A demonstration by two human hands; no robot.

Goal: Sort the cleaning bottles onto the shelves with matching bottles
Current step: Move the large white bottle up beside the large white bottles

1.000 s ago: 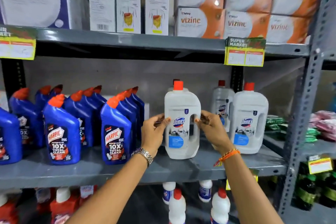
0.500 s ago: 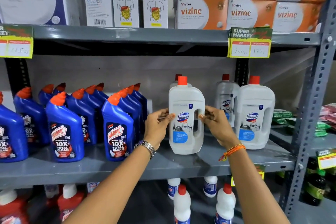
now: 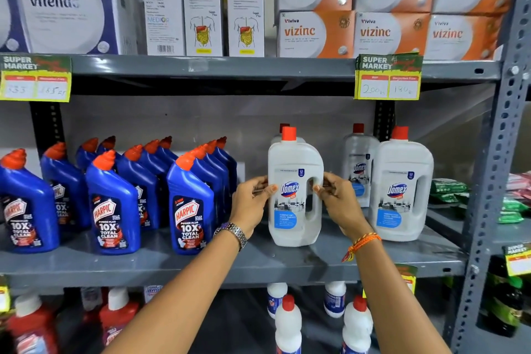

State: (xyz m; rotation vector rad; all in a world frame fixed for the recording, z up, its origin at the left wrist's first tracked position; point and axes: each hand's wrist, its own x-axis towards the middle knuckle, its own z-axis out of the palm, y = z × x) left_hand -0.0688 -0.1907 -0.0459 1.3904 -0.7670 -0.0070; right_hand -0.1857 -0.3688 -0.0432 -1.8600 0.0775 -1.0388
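A white Domex bottle (image 3: 294, 192) with a red cap stands upright on the grey middle shelf (image 3: 258, 264). My left hand (image 3: 251, 202) holds its left side and my right hand (image 3: 337, 201) holds its right side by the handle. Another Domex bottle (image 3: 400, 190) stands to its right, a clearer one (image 3: 359, 164) behind, and one more is mostly hidden behind the held bottle. Several blue Harpic bottles (image 3: 191, 207) with orange-red caps fill the left part of the same shelf.
Boxes of Vizinc (image 3: 316, 34), Vizyme and Vitendo sit on the upper shelf. Yellow price tags (image 3: 388, 86) hang from its edge. The lower shelf holds small white bottles (image 3: 288, 322) and red bottles (image 3: 117, 316). A perforated upright (image 3: 494, 181) bounds the right; green packets (image 3: 448, 192) lie beyond.
The view has shifted a little; the bottle now sits slightly farther right and back on the shelf. Both hands stay on its sides.
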